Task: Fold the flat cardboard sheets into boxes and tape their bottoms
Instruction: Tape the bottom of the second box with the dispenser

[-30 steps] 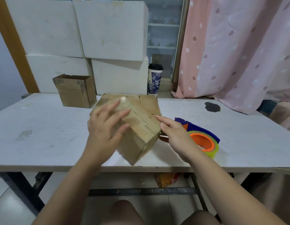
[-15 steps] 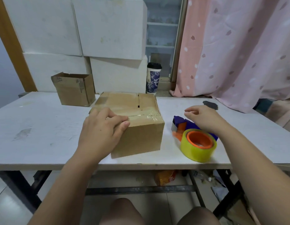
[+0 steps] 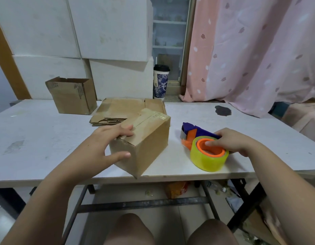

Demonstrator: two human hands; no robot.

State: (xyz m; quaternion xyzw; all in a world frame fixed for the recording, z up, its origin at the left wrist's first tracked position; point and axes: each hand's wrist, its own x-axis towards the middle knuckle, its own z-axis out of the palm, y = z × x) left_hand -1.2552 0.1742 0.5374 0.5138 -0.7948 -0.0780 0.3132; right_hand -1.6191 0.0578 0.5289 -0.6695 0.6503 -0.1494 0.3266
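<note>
The right hand (image 3: 230,140) has come down onto the tape dispenser (image 3: 206,156), fingers hooked into its core, while the left hand (image 3: 107,147) clasps the turned cardboard box (image 3: 149,138), likely readying another strip.

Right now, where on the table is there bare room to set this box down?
Widest bare patch: left end of the table, in front of the open box, left of the left hand. A smaller one lies beyond the tape dispenser, beside the dark stain. The middle is crowded: taped box, flat sheets.
</note>
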